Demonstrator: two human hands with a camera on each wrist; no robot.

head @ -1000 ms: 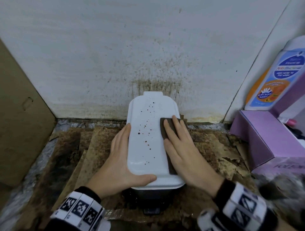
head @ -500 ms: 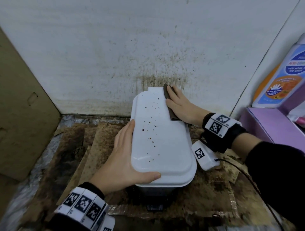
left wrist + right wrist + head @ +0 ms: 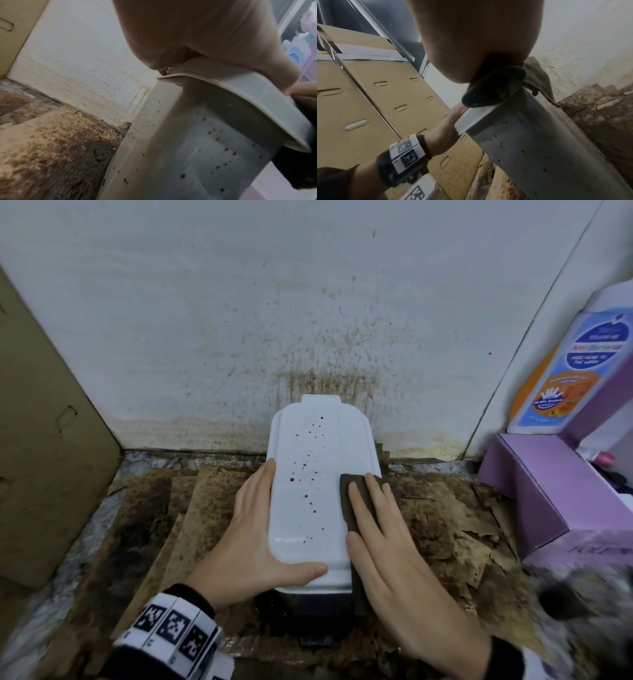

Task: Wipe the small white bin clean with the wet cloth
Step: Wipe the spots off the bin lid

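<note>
The small white bin [image 3: 318, 491] stands against the stained wall, its lid dotted with brown spots down the middle. My left hand [image 3: 255, 529] lies along the lid's left edge, fingers straight, thumb across the near edge. My right hand [image 3: 383, 529] presses a dark brown cloth [image 3: 347, 491] flat on the lid's right side, fingers extended. In the left wrist view the bin's speckled side [image 3: 197, 155] shows below the lid rim. The right wrist view shows the cloth [image 3: 494, 86] bunched under my palm over the lid edge, above the bin's body [image 3: 539, 148].
Stained, torn cardboard [image 3: 178, 525] covers the floor around the bin. A cardboard box [image 3: 37, 440] stands at the left. A purple box [image 3: 555, 491] with a blue and orange bottle [image 3: 579, 378] on it sits at the right. The wall [image 3: 308, 320] is spattered behind the bin.
My right hand has slid the cloth from the lid's far right corner back toward me along the right side. The left hand has kept its hold on the lid's left edge.
</note>
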